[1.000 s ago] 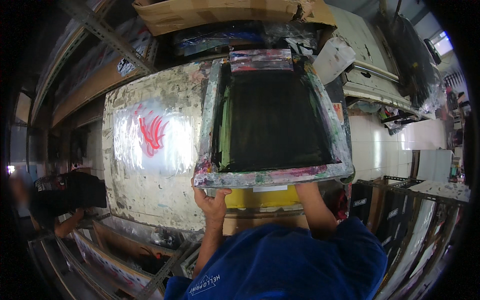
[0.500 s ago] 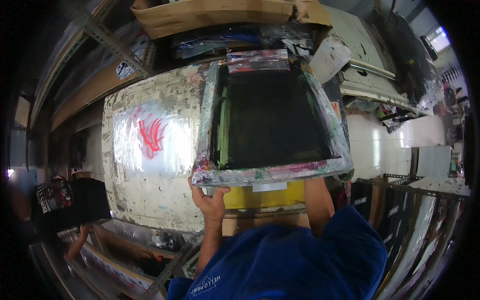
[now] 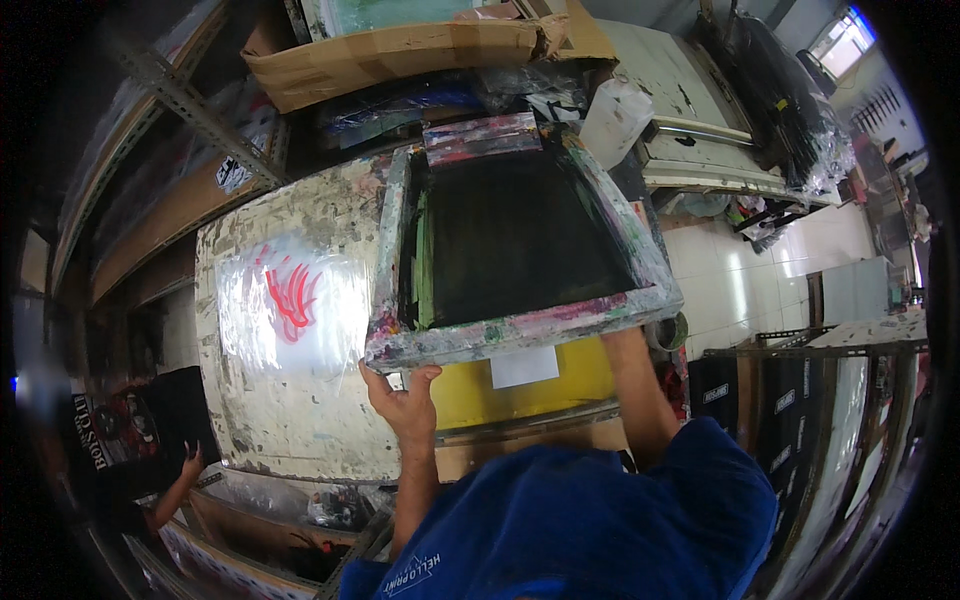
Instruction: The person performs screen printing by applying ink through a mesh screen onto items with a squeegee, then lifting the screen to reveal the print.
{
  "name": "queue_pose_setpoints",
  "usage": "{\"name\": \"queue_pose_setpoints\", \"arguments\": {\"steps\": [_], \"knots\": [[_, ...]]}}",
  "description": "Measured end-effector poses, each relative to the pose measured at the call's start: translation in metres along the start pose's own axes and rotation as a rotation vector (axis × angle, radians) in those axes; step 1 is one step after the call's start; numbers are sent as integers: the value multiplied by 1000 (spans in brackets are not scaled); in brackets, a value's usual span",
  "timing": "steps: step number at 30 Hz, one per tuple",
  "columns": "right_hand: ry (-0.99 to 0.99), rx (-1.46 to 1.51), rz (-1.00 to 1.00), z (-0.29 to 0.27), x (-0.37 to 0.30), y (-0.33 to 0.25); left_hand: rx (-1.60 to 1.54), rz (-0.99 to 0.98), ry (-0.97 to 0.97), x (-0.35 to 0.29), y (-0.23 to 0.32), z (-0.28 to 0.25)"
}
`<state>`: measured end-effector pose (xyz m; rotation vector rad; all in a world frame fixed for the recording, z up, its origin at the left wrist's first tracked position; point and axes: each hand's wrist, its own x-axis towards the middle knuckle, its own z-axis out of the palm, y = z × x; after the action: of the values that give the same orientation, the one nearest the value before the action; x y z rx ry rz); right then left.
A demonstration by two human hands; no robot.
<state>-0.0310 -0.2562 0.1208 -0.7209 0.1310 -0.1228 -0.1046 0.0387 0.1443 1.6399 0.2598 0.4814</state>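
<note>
A screen-printing frame, its wooden bars smeared with dried ink around a dark mesh, is tilted up in front of me. My left hand grips its near left corner, with the thumb apart from the other fingers, which are partly hidden by the bar. My right forearm reaches under the near bar on the right, where the frame hides that hand. A paint-stained clamp bar sits at the frame's far edge. Below the frame lie a yellow board and a white paper sheet.
To the left, a clear plastic sheet with red strokes lies on the stained table. A person's hand touches a black printed garment at far left. A cardboard box and a white jug stand beyond.
The view has shifted, so the scene sits slightly further left. The frame's near edge has risen a little, and more of the white paper shows below it. My left hand stays at its corner.
</note>
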Motion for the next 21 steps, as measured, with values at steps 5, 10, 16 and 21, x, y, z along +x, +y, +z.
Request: {"name": "queue_pose_setpoints", "arguments": {"steps": [5,10,16,21], "knots": [[-19,112,100,-1,-8,35,21,41,16,-2,-4,-4],[-46,159,138,4,-3,44,22,80,7,1,-6,-4],[-62,226,184,2,-4,51,-14,9,-17,-1,-7,-4],[-67,326,271,-2,-22,60,4,-5,-2,-15,-26,-15]]}}
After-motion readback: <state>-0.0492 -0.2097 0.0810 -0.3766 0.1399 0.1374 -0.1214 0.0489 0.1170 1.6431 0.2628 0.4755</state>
